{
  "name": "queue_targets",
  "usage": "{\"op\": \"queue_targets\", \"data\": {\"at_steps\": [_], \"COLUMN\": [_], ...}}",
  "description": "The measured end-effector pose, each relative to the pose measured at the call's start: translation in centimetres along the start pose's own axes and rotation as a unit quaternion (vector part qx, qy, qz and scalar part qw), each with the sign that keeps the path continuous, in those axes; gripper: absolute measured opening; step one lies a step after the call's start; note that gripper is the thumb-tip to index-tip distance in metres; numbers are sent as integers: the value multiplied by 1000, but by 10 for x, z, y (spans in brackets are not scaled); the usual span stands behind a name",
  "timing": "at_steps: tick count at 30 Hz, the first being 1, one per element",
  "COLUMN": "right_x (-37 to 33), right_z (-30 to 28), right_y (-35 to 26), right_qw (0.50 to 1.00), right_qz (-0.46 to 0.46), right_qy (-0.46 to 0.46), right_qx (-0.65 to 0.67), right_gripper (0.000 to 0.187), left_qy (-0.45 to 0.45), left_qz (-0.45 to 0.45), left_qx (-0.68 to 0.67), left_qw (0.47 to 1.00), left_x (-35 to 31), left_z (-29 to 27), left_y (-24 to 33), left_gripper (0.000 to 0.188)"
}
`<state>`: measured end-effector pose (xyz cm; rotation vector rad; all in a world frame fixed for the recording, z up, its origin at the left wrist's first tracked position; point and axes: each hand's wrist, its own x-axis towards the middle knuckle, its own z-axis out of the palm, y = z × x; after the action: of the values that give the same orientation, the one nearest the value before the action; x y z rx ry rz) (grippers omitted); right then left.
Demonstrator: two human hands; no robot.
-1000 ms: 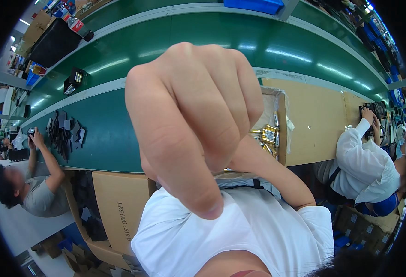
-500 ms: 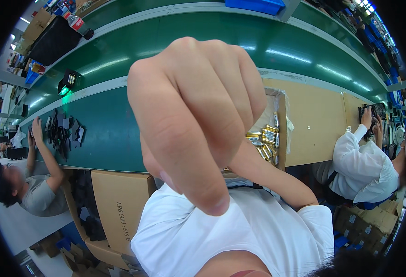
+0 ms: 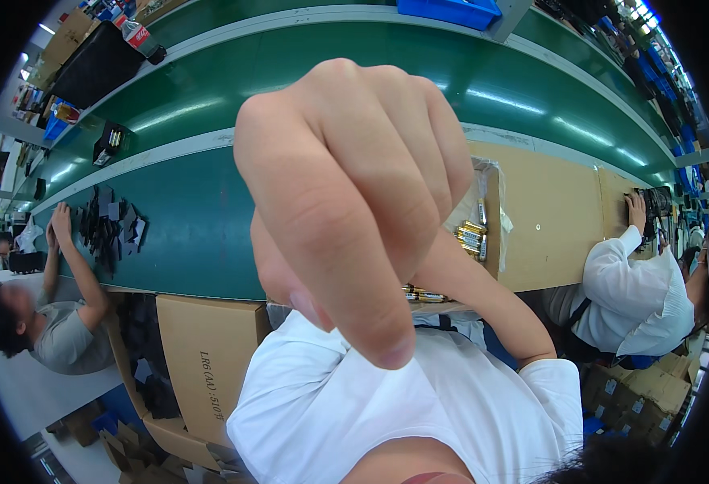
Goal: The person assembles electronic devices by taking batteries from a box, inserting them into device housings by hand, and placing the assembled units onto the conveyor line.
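Observation:
My right hand (image 3: pixel 354 202) fills the middle of the view, very close, its back turned toward me. The fingers are curled into a fist, with the index finger bent downward and the thumb tucked beside it. Nothing shows between thumb and index fingertip; the inside of the palm is hidden. Behind the hand, my right forearm (image 3: pixel 483 294) runs back to a white sleeve. Partly covered by the hand is a shallow lined cardboard box (image 3: pixel 493 218) with several gold and silver cylindrical batteries (image 3: pixel 470 239) in it. My left hand is not in view.
A co-worker at left has hands raised by a pile of black pieces (image 3: pixel 108 222) on the green table (image 3: pixel 193 234). Another, in white, works at right beyond a cardboard sheet (image 3: pixel 552 218). An open carton (image 3: pixel 209 363) stands below the edge. A small black device (image 3: pixel 111 143) sits at left.
My right hand has shifted slightly right and up, uncovering some batteries near the box's front edge. The green light on the black device no longer shows. The right co-worker's hands have moved.

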<state>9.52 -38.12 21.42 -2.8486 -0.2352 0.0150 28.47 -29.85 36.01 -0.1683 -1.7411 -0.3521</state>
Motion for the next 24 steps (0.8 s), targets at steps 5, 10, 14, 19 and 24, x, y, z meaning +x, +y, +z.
{"op": "queue_targets", "data": {"at_steps": [5,10,14,19,24], "right_x": [3,3,4,-9,-62], "right_z": [0,13,12,-7,-50], "right_y": [-3,-1,-3,-1,-12], "right_qw": [999,1000,1000,1000,968], "right_qz": [-4,-11,-8,6,39], "right_qy": [-34,-20,-15,21,37], "right_qx": [3,-11,-23,18,244], "right_gripper": [30,29,28,32,35], "left_qy": [2,18,8,50,104], "left_qz": [22,88,83,96,-8], "left_qx": [6,18,23,-3,110], "left_qw": [1000,996,996,994,988], "left_x": [0,-5,-6,0,0], "left_z": [2,5,3,9,16], "left_y": [-4,-14,-14,-24,-16], "left_gripper": [5,6,6,7,9]}}
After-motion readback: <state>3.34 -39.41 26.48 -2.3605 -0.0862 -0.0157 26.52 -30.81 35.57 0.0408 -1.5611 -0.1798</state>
